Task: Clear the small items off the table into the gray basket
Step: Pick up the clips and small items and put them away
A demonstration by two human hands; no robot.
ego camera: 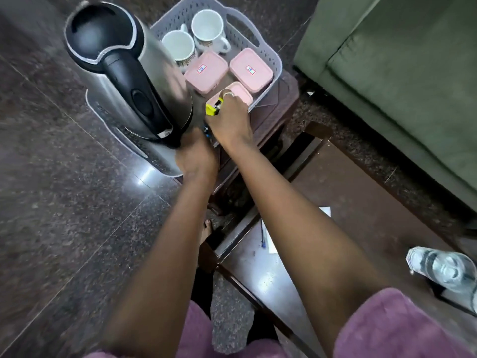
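Small yellow item (214, 109) pinched in my right hand (229, 120), over the gray basket's (274, 58) near-right corner.
Inside it: two white mugs (178, 46) at the far end, three pink lidded boxes (206, 72) on the right, one steel kettle (121, 73) crowding the left. My left hand (197, 156) is by the kettle's base; grip unclear.

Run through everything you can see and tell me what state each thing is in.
gray basket, on the stool, loaded.
mugs, upright, empty, in basket.
pink boxes, lids on, in basket.
kettle, standing in basket, blurred.
left hand, at kettle's base, fingers hidden.
right hand, pinching yellow item over basket.
pen, lying on table.
clear bottle, on table.
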